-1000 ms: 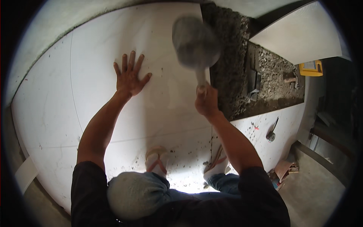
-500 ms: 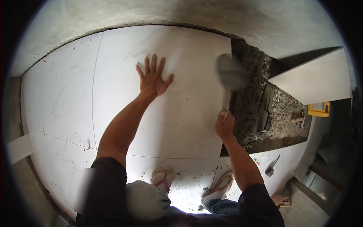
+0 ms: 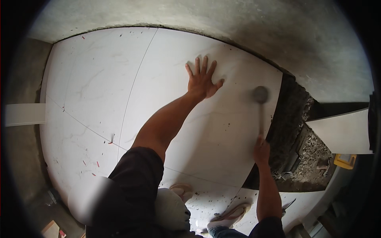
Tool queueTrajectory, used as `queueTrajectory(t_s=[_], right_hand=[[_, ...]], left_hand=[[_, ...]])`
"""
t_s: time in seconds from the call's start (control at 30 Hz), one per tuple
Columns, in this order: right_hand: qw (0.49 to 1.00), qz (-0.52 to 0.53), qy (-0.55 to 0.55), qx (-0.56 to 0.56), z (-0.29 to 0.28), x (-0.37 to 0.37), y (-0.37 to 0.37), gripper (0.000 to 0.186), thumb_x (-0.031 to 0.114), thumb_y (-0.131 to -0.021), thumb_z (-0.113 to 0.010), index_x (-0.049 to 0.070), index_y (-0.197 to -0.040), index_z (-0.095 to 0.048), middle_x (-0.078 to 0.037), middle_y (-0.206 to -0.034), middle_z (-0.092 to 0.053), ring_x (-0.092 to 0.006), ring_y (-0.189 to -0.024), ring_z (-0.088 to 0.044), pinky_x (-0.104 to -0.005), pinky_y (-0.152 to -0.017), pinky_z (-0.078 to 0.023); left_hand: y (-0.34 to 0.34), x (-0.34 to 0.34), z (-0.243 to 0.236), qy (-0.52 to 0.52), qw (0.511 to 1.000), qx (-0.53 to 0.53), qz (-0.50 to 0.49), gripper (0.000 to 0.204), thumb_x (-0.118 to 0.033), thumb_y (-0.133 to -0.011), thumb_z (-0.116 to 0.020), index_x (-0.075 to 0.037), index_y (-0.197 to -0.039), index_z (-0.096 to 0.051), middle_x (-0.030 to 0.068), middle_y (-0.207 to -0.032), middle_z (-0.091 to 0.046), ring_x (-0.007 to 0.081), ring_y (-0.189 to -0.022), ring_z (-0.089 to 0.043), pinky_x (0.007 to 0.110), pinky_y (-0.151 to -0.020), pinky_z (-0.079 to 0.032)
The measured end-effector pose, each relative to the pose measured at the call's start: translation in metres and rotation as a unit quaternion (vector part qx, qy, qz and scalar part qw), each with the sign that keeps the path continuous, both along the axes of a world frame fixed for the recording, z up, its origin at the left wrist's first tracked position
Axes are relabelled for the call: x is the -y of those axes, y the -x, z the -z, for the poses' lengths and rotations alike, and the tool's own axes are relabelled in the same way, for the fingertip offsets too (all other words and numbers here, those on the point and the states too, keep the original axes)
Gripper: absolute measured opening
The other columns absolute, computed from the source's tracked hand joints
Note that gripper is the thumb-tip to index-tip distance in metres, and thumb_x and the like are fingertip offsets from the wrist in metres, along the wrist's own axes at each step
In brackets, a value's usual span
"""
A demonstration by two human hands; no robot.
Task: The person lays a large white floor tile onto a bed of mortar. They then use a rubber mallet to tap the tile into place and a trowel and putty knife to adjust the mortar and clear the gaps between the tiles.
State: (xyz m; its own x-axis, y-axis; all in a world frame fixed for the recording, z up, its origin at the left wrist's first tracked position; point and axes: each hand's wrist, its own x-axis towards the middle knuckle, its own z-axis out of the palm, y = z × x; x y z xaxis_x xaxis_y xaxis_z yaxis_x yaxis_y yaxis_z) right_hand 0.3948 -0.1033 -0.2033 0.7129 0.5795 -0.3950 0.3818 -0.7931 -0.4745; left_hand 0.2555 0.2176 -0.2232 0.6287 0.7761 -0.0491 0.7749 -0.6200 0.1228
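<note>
My left hand (image 3: 201,81) lies flat with spread fingers on a large white floor tile (image 3: 214,135) that has faint grey veining. The handle of a mallet (image 3: 261,95) is gripped in my right hand (image 3: 261,151), near the tile's right edge. The dark, rounded mallet head is slightly blurred and sits over the tile's right part. Whether it touches the surface I cannot tell. Past that edge lies a strip of dark, rough mortar bed (image 3: 286,119).
A leaning white tile piece (image 3: 343,129) and a yellow tool (image 3: 345,161) are at the right, above rubble (image 3: 315,154). A concrete wall (image 3: 198,14) runs along the far side. Small red clips (image 3: 111,142) and crumbs dot the tiles. My sandalled foot (image 3: 230,216) stands near the lower edge.
The view has turned, so the scene has shifted right and down. The mallet head has moved from beyond the tile's right edge to over the tile. My left hand stays flat.
</note>
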Motion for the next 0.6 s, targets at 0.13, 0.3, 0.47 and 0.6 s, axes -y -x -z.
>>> queueTrajectory(t_s=[0.13, 0.3, 0.47, 0.6], right_hand=[[0.978, 0.106, -0.159, -0.077, -0.023, -0.001, 0.003, 0.056, 0.045, -0.100, -0.037, -0.002, -0.075, -0.051, -0.010, -0.060, -0.049, -0.0221, -0.056, -0.052, -0.0361, -0.054, -0.041], [0.986, 0.077, -0.145, -0.008, -0.040, -0.006, 0.010, 0.046, 0.036, -0.099, -0.038, 0.000, -0.072, -0.046, -0.012, -0.057, -0.043, -0.0249, -0.053, -0.047, -0.0349, -0.053, -0.040], [0.974, -0.026, -0.136, 0.179, 0.001, 0.007, -0.007, 0.049, 0.040, -0.100, -0.036, 0.000, -0.074, -0.049, -0.007, -0.056, -0.044, -0.0203, -0.052, -0.044, -0.0338, -0.051, -0.039], [0.974, 0.125, -0.188, -0.026, -0.053, -0.021, -0.013, 0.058, 0.046, -0.100, -0.030, -0.002, -0.075, -0.052, -0.009, -0.057, -0.049, -0.0228, -0.053, -0.053, -0.0343, -0.052, -0.042]], left_hand=[[-0.007, -0.014, 0.002, 0.002, 1.000, 0.002, -0.011, 0.078, -0.065, -0.090, -0.030, -0.020, -0.151, -0.015, 0.0118, -0.158, -0.008, 0.0366, -0.145, -0.003, 0.065, -0.109, -0.003], [-0.007, -0.018, 0.003, -0.002, 1.000, 0.010, -0.014, 0.078, -0.065, -0.090, -0.029, -0.020, -0.151, -0.015, 0.0120, -0.158, -0.009, 0.0364, -0.145, -0.002, 0.065, -0.110, -0.002], [-0.014, -0.018, -0.002, 0.013, 1.000, 0.016, -0.003, 0.077, -0.065, -0.090, -0.028, -0.019, -0.151, -0.016, 0.0117, -0.158, -0.009, 0.0360, -0.145, -0.002, 0.065, -0.110, -0.002], [-0.004, -0.019, 0.002, 0.005, 1.000, 0.008, -0.009, 0.078, -0.066, -0.090, -0.027, -0.019, -0.151, -0.016, 0.0116, -0.158, -0.009, 0.0358, -0.145, -0.001, 0.065, -0.110, -0.002]])
